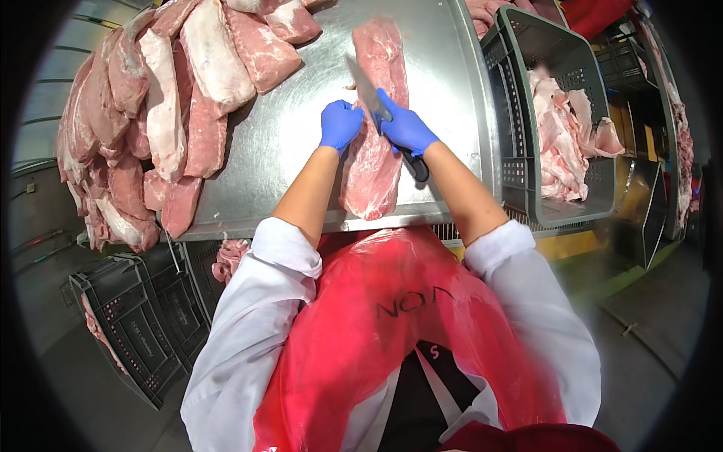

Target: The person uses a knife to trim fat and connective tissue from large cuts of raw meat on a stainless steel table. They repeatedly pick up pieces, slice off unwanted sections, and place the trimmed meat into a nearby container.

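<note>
A long strip of pale pink meat, which looks like a pork loin [370, 184], lies lengthwise before me on a steel table [286, 135]. My right hand [409, 129], in a blue glove, rests over the loin's right side and is closed round a knife [368, 87]. The blade points away and to the left across the meat, and the black handle end sticks out below the hand. At the loin's left edge my left hand [340, 124], also gloved in blue, is closed. Whatever its fingers pinch is hidden. A tiny scrap lies just beyond it.
A big pile of meat pieces [162, 105] covers the table's left side and hangs over its edge. On the right stands a grey crate [520, 113] holding pale trimmings [561, 139]. Dark crates [143, 316] sit below on the left. The table's raised front edge [301, 226] is close to me.
</note>
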`<state>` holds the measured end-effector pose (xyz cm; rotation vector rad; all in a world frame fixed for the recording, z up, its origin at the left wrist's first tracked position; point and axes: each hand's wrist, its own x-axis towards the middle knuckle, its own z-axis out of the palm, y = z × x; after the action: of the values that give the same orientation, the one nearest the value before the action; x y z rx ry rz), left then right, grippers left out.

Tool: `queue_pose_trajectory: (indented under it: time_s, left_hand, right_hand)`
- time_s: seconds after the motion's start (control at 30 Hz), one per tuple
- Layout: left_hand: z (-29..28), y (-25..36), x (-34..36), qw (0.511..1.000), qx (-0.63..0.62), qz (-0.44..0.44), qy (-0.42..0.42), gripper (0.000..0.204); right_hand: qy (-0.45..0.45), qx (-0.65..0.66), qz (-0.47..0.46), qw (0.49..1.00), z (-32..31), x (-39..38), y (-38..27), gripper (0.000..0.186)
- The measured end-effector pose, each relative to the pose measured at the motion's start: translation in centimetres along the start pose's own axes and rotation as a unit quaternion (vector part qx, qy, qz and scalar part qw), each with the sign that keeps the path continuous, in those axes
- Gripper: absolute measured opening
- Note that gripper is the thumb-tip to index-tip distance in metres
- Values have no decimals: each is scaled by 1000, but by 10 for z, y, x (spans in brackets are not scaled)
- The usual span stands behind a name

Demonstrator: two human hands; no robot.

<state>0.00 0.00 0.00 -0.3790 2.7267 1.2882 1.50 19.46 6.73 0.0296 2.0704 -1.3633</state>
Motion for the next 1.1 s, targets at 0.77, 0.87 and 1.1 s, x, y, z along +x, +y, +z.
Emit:
queue_pose_trajectory:
  time_s: [0.77, 0.87, 1.1]
  left_hand:
    - [-30, 54, -8, 954, -280, 29, -109, 17]
    - [-54, 64, -14, 943, -307, -15, -131, 17]
    - [-109, 98, -24, 872, -460, 94, -137, 11]
  right_hand:
    - [-111, 3, 8, 994, 23, -5, 27, 79]
    - [-143, -80, -5, 987, 27, -71, 17, 77]
    - [-45, -50, 10, 998, 48, -64, 4, 79]
